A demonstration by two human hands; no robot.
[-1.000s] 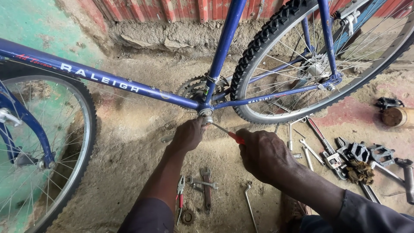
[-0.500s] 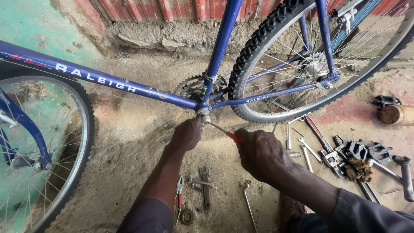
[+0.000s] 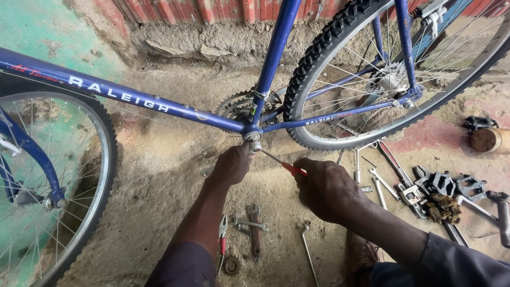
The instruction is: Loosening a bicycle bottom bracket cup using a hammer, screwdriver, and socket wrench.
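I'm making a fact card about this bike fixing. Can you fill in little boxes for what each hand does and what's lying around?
Left hand: touching the bottom bracket of the blue bike
Right hand: gripping a red-handled screwdriver, tip at the bracket
Under the arms: pliers, spanners
On the right: pedals, more tools
Ground: sandy dirt

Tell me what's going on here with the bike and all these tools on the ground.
A person is working on a blue bicycle that stands over a sandy floor. The left hand is at the bottom bracket, where the frame tubes meet. The right hand holds a red-handled screwdriver with its tip pointed at that same spot. Pliers, spanners and loose pedals lie scattered on the ground nearby.
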